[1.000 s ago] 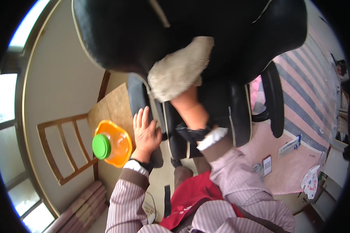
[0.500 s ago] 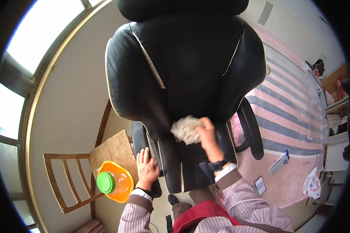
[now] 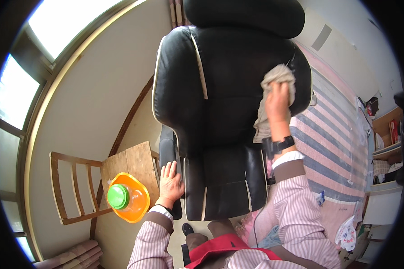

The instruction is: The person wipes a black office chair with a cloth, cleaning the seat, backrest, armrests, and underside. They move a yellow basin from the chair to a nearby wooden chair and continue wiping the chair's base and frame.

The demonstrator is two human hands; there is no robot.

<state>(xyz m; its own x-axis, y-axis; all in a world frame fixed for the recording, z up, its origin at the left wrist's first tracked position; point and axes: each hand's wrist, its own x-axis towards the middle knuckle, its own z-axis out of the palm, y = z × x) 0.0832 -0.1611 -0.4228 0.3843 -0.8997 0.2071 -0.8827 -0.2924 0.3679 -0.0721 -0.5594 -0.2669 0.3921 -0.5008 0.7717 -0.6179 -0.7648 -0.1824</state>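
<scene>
A black padded office chair (image 3: 235,125) with pale piping stands in front of me. My right hand (image 3: 277,105) presses a greyish-beige cloth (image 3: 280,75) against the right side of the backrest. Part of the cloth hangs down beside the wrist, which wears a black band. On the chair's left armrest (image 3: 168,145) rests my left hand (image 3: 170,186), its fingers stretched out and nothing in it.
A wooden chair (image 3: 137,154) stands at the left, bearing an orange basin (image 3: 143,197) and a clear container with a green lid (image 3: 118,196). To the right lies a striped bed cover (image 3: 323,148). A white plastic bag (image 3: 346,234) and shelves (image 3: 386,150) are farther right.
My right hand has moved the cloth from the lower middle of the backrest up and right to its side. My left hand stays on the armrest. The view has shifted somewhat.
</scene>
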